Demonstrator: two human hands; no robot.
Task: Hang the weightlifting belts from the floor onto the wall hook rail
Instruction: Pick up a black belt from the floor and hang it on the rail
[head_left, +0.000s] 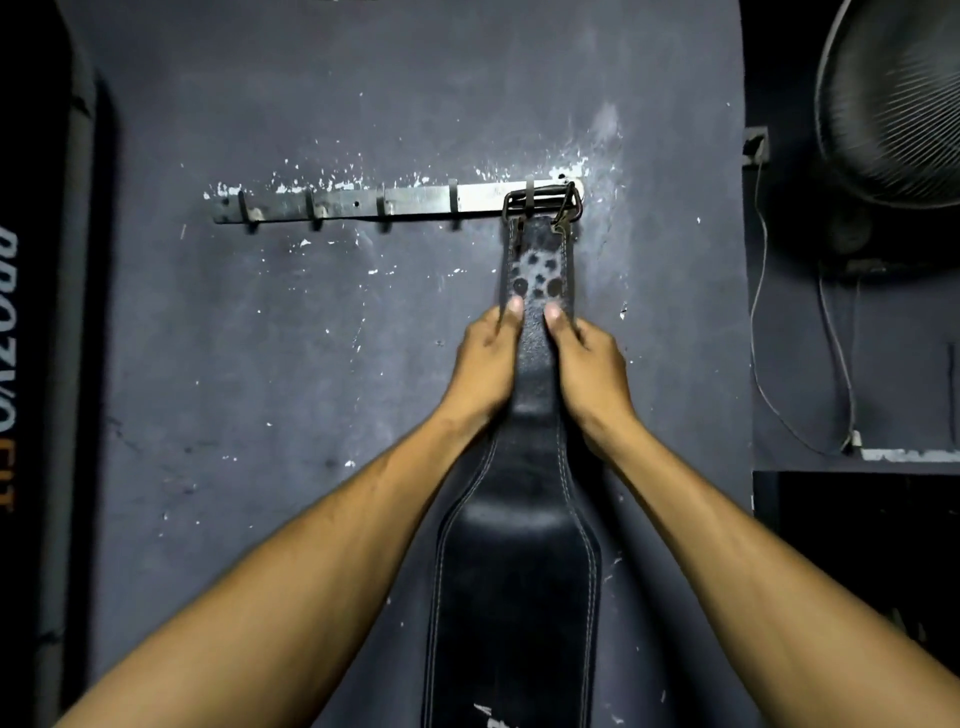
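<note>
A black leather weightlifting belt (519, 587) hangs down the dark wall, its metal buckle (543, 202) looped over the rightmost hook of the metal hook rail (415, 200). My left hand (485, 364) grips the belt's narrow strap on its left edge, thumb pressed on the front. On the strap's right edge my right hand (584, 364) grips in the same way. Both hands sit just below the punched holes, about a hand's length under the rail. The belt's lower end runs out of the frame.
The other hooks on the rail, to the left, are bare. A wall fan (893, 104) is mounted at the upper right, with cables (758, 312) hanging below it and a ledge (909, 456) under them. A dark panel with lettering (10, 322) stands at the far left.
</note>
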